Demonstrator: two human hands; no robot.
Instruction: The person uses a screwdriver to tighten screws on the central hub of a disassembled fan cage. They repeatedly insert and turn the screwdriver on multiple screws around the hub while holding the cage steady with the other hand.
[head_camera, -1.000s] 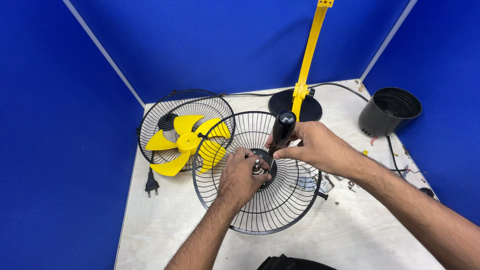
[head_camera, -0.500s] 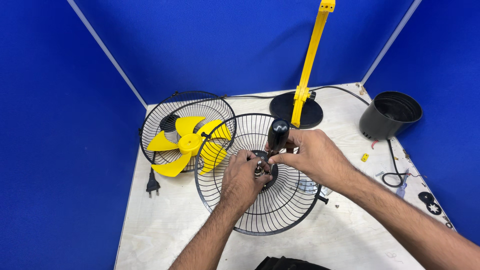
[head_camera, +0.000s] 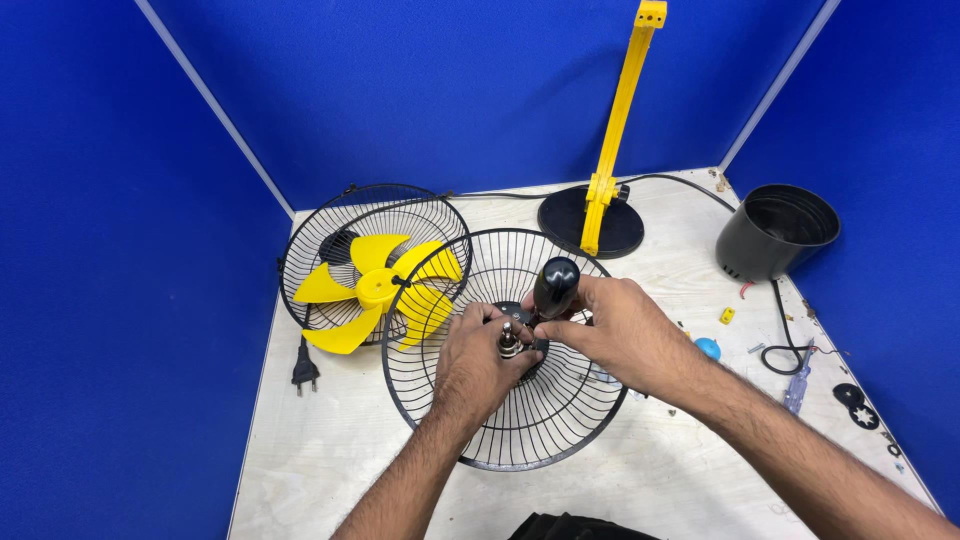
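Observation:
A black wire fan guard (head_camera: 560, 420) lies in the middle of the wooden table. My left hand (head_camera: 475, 370) rests on its hub and pinches a small metal shaft part (head_camera: 508, 341) there. My right hand (head_camera: 625, 335) is shut on a screwdriver with a black rounded handle (head_camera: 555, 285), held upright over the hub. To the left lies a second wire guard (head_camera: 360, 215) with the yellow fan blade (head_camera: 370, 290) resting in it.
A yellow fan stand on a round black base (head_camera: 600, 225) rises at the back. A black motor housing cup (head_camera: 775, 232) sits at right. A black cable and plug (head_camera: 303, 372), a small blue knob (head_camera: 707, 348), screws and small black parts lie along the right side.
The view has shifted slightly. Both hands stay at the guard's hub, with the screwdriver handle a little more upright.

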